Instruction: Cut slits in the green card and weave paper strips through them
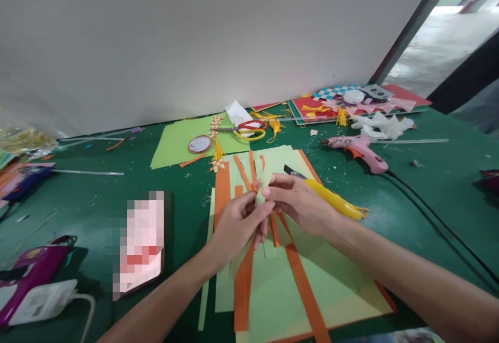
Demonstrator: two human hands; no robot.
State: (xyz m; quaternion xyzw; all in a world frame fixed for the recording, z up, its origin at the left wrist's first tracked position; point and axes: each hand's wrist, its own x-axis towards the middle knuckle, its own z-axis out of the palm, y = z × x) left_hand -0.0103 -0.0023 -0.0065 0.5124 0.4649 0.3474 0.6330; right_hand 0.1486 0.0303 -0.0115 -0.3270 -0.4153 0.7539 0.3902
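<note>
Between my two hands is a pale green paper strip (263, 183), held above a stack of paper. My left hand (244, 215) is closed on its lower part, fingers curled behind it. With thumb and fingers, my right hand (290, 195) pinches the strip's edge from the right. Below lie light green paper sheets (335, 301) and several orange paper strips (307, 293), some loose on top. Just beyond my right hand rests a yellow utility knife (337, 200), its dark blade end pointing left. Parts of the strip are covered by my fingers.
Past the stack are scissors (249, 130), a round tin (200, 144) and a bright green sheet (167, 145). A pink glue gun (358, 150) with a black cord lies right. Left are a phone-like object (142, 244) and a magenta device (39, 265). A pale wall (195, 41) stands behind.
</note>
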